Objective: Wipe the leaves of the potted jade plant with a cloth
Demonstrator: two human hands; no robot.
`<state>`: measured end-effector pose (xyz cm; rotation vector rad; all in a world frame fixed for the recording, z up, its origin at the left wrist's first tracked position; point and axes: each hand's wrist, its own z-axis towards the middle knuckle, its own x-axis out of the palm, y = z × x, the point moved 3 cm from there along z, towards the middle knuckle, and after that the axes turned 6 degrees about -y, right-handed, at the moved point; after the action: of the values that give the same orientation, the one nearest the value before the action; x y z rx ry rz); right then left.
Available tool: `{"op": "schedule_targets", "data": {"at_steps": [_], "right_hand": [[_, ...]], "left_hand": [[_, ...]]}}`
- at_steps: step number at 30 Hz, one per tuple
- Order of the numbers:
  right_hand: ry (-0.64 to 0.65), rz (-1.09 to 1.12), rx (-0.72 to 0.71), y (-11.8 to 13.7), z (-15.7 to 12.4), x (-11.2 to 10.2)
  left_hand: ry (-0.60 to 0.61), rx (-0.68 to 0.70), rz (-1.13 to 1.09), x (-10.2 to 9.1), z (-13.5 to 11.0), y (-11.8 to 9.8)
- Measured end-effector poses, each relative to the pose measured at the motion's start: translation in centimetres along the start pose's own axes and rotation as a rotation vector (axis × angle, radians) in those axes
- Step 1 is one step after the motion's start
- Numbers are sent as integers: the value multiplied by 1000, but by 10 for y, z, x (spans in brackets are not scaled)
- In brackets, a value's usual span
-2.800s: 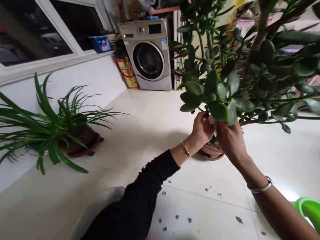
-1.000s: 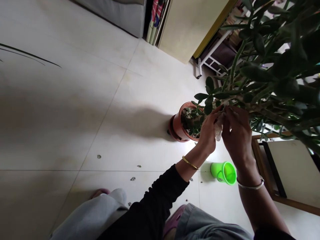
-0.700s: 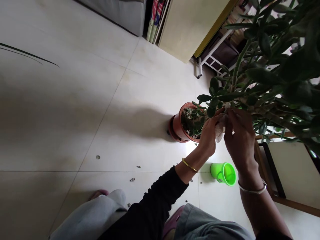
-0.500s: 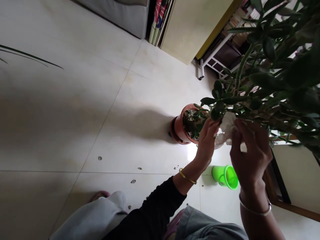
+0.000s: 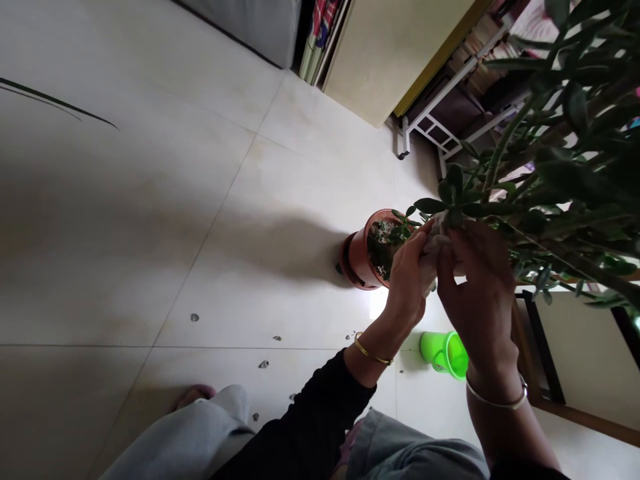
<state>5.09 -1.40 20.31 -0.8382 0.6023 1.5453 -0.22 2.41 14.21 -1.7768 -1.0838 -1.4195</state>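
A large jade plant [image 5: 560, 167] with thick green leaves fills the right side and grows from a terracotta pot [image 5: 357, 257] on the floor. My left hand [image 5: 407, 277], with a gold bangle at the wrist, is pinched around a leafy branch tip. My right hand [image 5: 477, 293], with a silver bangle, is closed on a white cloth [image 5: 434, 248] pressed against the same branch. The two hands touch around the cloth, just above the pot.
A bright green plastic cup [image 5: 445, 353] lies on its side on the white tiled floor [image 5: 175, 220] below my hands. Small fallen leaf bits [image 5: 263, 364] dot the tiles. A cream cabinet [image 5: 380, 53], a white metal rack [image 5: 435, 127] and a wooden frame [image 5: 540, 373] stand around the plant.
The view dropped from the room to the floor. My right hand drew back with the white cloth showing, then came in against the branch again; the left hand kept its hold on the branch tip.
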Motion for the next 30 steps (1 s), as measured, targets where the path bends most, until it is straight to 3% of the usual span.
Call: {"op": "schedule_targets", "data": {"at_steps": [13, 16, 19, 23, 27, 30], "right_hand": [[70, -1, -57, 9, -21, -5], [43, 31, -42, 7, -21, -6], [3, 29, -14, 5, -15, -3], [42, 82, 12, 6, -17, -1], [15, 144, 65, 7, -34, -15], [-8, 199, 153, 6, -48, -28]], "left_hand": [[-20, -114, 52, 0, -2, -2], [38, -79, 53, 0, 0, 0], [13, -47, 46, -2, 1, 0], [17, -28, 77, -3, 2, -1], [72, 14, 108, -5, 1, -3], [23, 95, 196, -13, -1, -2]]}}
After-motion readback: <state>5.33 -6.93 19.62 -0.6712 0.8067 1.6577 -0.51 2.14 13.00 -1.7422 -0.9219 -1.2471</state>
